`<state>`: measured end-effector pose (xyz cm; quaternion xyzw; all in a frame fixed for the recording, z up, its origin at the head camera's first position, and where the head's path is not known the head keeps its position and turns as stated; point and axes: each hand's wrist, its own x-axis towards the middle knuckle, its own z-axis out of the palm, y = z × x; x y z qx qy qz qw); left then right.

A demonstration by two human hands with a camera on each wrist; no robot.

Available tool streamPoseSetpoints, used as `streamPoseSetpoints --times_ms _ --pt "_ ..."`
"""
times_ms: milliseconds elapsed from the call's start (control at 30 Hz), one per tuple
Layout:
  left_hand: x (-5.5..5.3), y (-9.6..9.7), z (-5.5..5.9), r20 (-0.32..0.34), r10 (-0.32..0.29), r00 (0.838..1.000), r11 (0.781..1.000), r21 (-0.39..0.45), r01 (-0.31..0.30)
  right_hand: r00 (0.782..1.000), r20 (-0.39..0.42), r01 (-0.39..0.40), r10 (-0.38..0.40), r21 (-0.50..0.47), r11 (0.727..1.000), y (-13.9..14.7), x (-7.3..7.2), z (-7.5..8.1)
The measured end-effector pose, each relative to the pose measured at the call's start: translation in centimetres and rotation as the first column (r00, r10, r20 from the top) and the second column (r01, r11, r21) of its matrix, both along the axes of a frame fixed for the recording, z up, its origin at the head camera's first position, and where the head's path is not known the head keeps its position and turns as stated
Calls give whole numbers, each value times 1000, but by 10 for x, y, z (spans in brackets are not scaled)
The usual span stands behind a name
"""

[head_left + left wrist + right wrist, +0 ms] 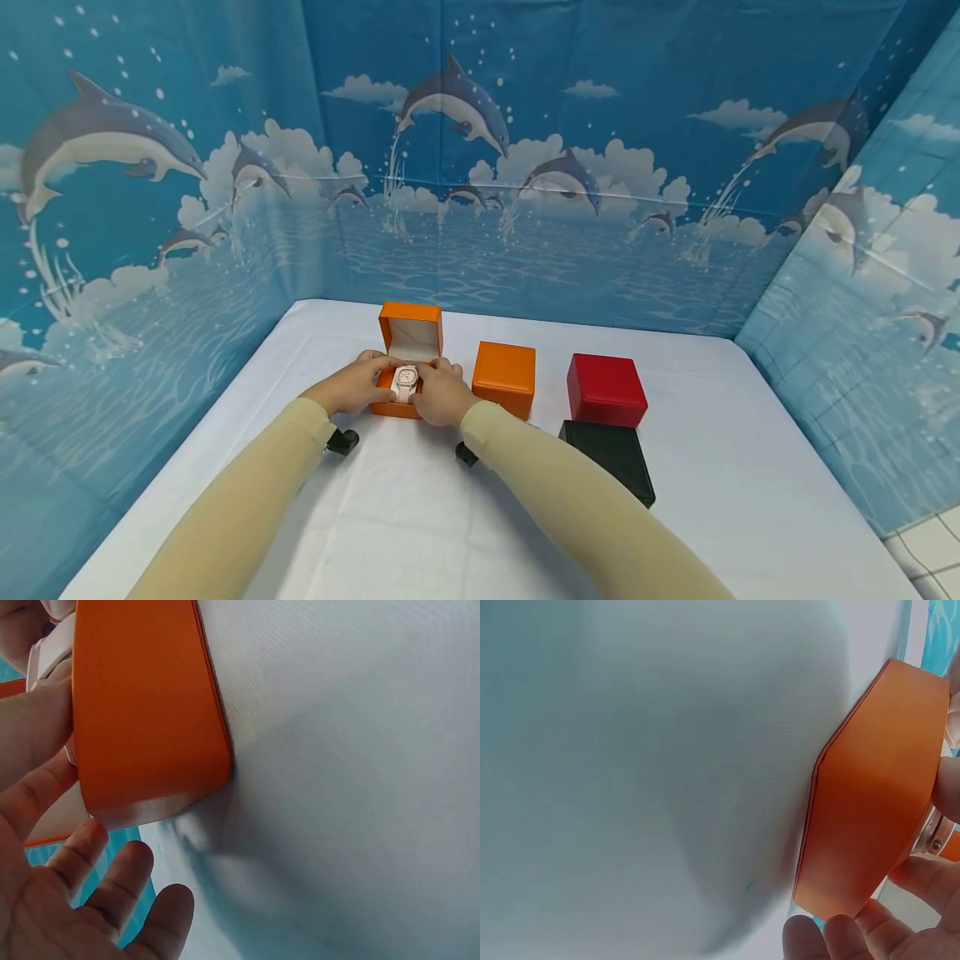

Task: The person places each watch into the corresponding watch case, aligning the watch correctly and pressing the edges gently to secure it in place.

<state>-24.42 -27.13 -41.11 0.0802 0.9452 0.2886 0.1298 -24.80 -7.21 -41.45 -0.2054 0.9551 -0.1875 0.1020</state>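
An orange watch box (393, 410) stands at the back left of the table, its lid (411, 321) raised and pale inside. In its base sits a watch (406, 377) with a light strap and a light dial. From the left, my left hand (351, 385) pinches the watch's side with thumb and index finger; in the left wrist view its other fingers spread beside the box wall (150, 697). My right hand (444, 393) holds the opposite side of the watch, thumb near the strap. The right wrist view shows only a sliver of the watch (934, 838) past the box edge.
To the right stand a closed orange box (505, 371), a red box (606, 387) and a dark green or black box (613, 454), partly behind the right sleeve. A white cloth covers the table (405, 517). Dolphin-printed curtains (480, 250) hang behind and beside it.
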Motion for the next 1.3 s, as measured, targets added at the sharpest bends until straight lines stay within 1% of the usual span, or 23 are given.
streamPoseSetpoints --times_ms 333,600,833,933,1100,1300 --pt "-2 1 -3 1 11 1000 1000 -28 -11 1000 -22 -5 5 14 1000 -1 -1 0" --pt "0 5 -1 15 34 999 999 -15 -33 999 -42 -18 18 1 1000 0 -2 -1" --pt "0 8 3 42 58 997 998 -37 -57 1000 -25 -6 6 -4 1000 0 -1 0" --pt "0 8 3 46 57 997 998 -35 -56 1000 -27 -8 7 -8 1000 0 -1 0" --pt "0 8 4 42 49 998 998 -29 -47 1000 -3 10 -11 -35 999 1 -3 -2" --pt "0 9 4 46 55 997 998 -22 -54 1000 -7 11 -11 -35 999 1 -4 -2"
